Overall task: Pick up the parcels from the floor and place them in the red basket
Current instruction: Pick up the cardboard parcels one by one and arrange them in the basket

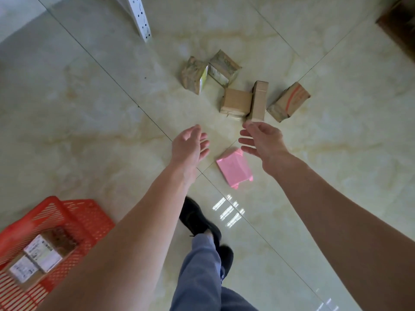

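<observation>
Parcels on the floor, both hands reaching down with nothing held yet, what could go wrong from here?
1. The narrow brown parcel leans against the flat brown parcel; lifting either could topple the other.
2. The pink parcel lies flat below the open left hand and right hand, near the black shoe, so a step forward might land on it.
3. The red basket sits behind to the left, so placing means a twist and maybe a drop.

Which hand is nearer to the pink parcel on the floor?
Right. The right hand hovers open just above the pink parcel, its fingers over the top edge; the left hand, also open, is farther to its left.
</observation>
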